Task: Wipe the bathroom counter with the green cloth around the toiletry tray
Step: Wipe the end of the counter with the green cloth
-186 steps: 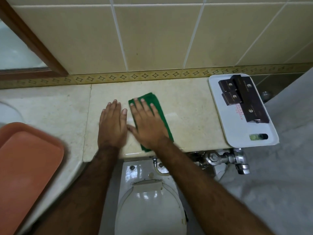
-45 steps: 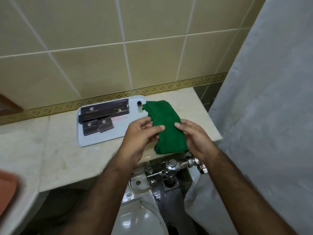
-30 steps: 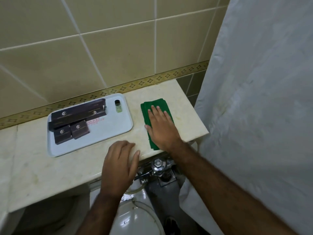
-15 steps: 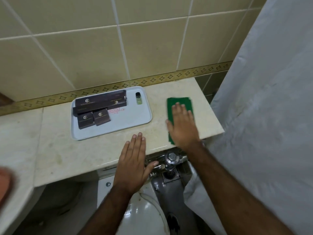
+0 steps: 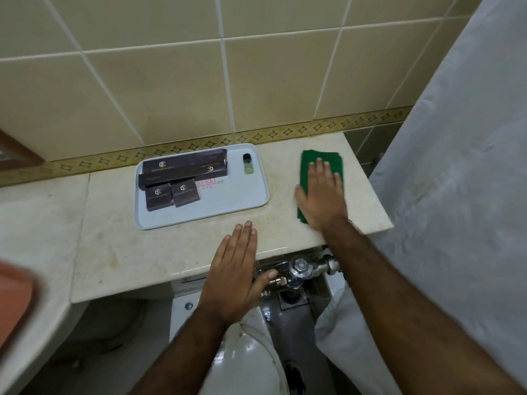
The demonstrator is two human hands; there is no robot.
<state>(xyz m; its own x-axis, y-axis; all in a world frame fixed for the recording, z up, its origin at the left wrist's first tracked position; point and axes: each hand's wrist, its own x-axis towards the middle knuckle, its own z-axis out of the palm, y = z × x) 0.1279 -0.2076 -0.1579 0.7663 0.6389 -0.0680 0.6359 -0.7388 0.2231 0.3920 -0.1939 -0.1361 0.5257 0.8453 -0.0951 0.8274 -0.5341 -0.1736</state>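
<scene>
A folded green cloth (image 5: 310,161) lies on the beige marble counter (image 5: 114,243), to the right of the toiletry tray. My right hand (image 5: 320,195) presses flat on the cloth with fingers spread, covering most of it. The white toiletry tray (image 5: 245,195) sits at mid counter holding several dark boxes (image 5: 182,169) and a small green bottle (image 5: 248,164). My left hand (image 5: 235,269) rests flat on the counter's front edge, below the tray, holding nothing.
A white shower curtain (image 5: 456,181) hangs close on the right. Below the counter edge are a chrome flush valve (image 5: 299,270) and the toilet (image 5: 251,352). An orange tray (image 5: 14,297) shows at the far left. A tiled wall backs the counter.
Over six seconds the tray went from right of the cloth to left of it. In the last half second my right hand slid the cloth slightly toward the wall; my left hand stayed put.
</scene>
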